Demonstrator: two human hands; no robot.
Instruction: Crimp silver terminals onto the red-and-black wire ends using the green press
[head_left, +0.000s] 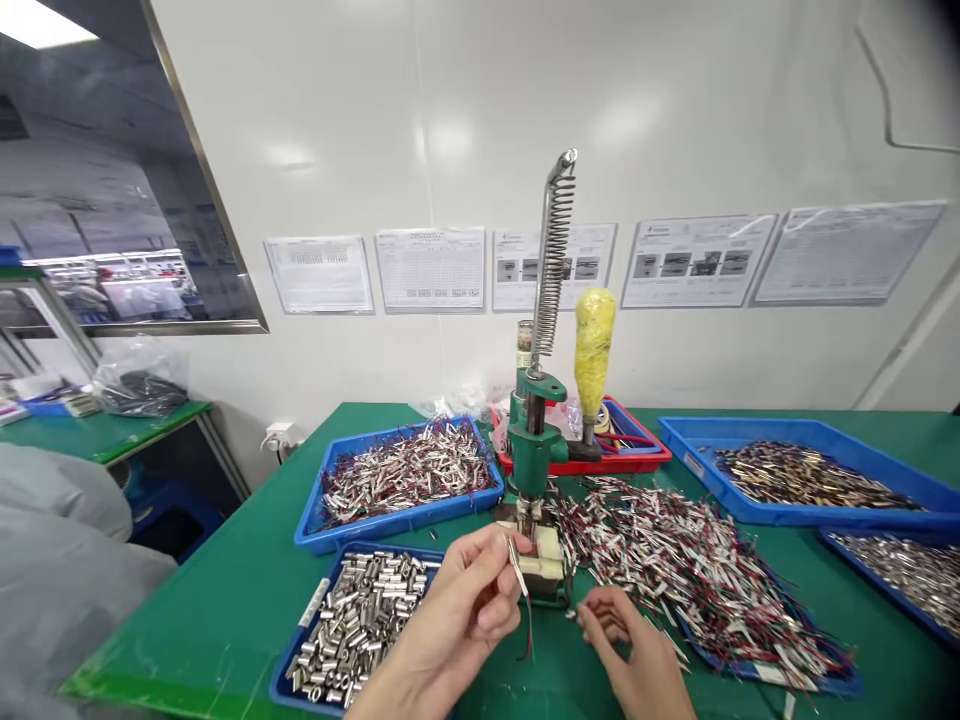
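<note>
My left hand (474, 600) pinches a thin wired part (517, 566) between thumb and fingers. It has a pale, narrow body, and thin red and dark wires hang below it. Just behind these fingers stands a green hand press (530, 455) with a tall spring and a yellow-wrapped handle (594, 350). The hand partly covers the press's base. My right hand (630, 640) is low over the table, right of the base, its fingers curled together. A tiny pale piece shows by its fingertips; whether they grip it is unclear. A heap of similar wired parts (667, 560) lies beyond this hand.
A blue tray of wired parts (319, 510) stands behind a blue tray of metal sleeves (281, 675). Blue trays (679, 432) with small metal pieces are at right. A red tray (652, 457) sits behind the press. Another person's sleeve (60, 560) shows at far left.
</note>
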